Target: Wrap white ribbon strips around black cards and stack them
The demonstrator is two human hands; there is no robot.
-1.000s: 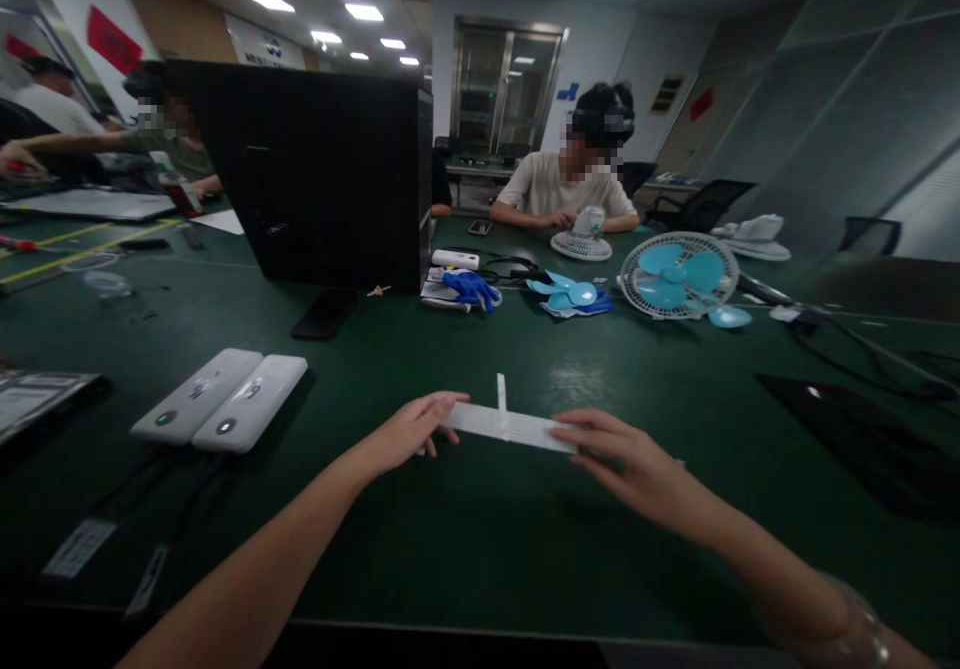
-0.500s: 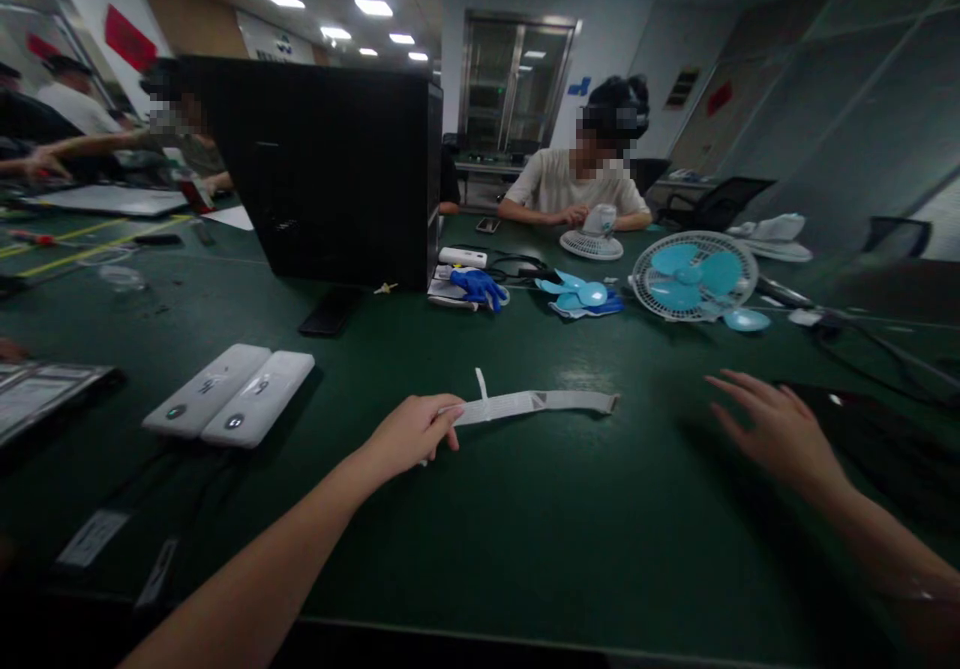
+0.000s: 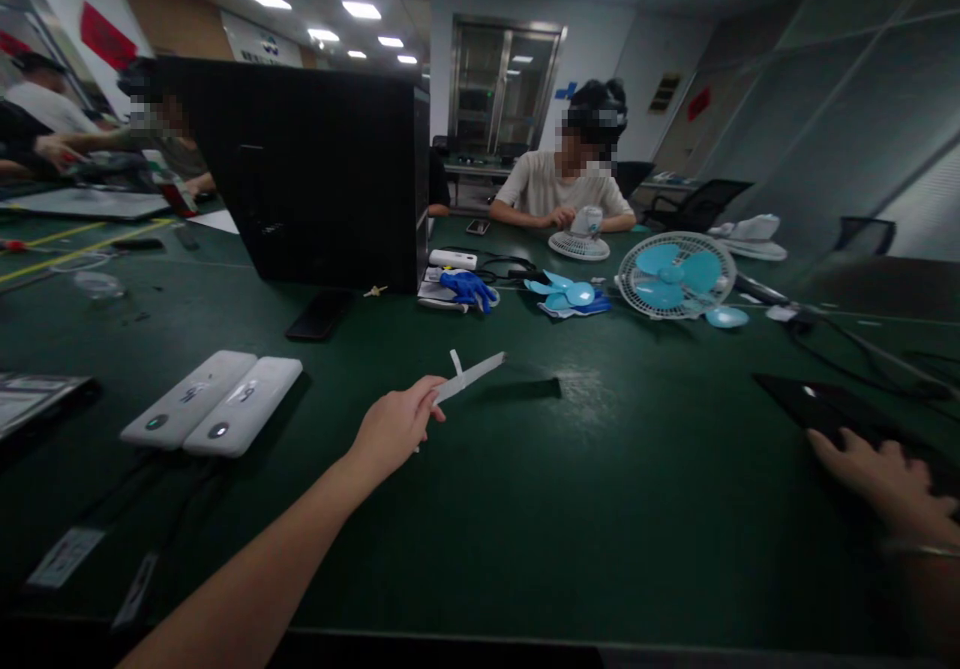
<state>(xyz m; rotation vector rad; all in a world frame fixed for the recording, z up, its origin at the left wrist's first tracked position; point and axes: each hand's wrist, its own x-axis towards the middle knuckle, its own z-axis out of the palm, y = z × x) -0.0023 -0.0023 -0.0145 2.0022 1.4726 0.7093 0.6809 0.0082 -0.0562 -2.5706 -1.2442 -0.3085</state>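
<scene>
A flat white ribbon cable (image 3: 480,371) with a narrow side strip is pinched in my left hand (image 3: 394,423). Its free end points up and to the right, above the table, and its shadow falls below. At the right, my right hand (image 3: 885,479) lies over the near left part of a thin black flat panel (image 3: 825,404). Its fingers are apart and appear to touch the panel. The hand covers some of the panel, and dim light hides its far side.
Two white power banks (image 3: 244,409) with cables lie left on the green table (image 3: 480,549). Behind are a phone (image 3: 319,316), a black computer case (image 3: 322,179), blue gloves (image 3: 469,289), a blue fan blade (image 3: 566,292) and a fan grille (image 3: 675,274). Across sits a person (image 3: 551,184).
My right hand has moved right and down onto the black panel. In my left hand, the ribbon cable's free end has swung up off its earlier low position. The view has shifted slightly right.
</scene>
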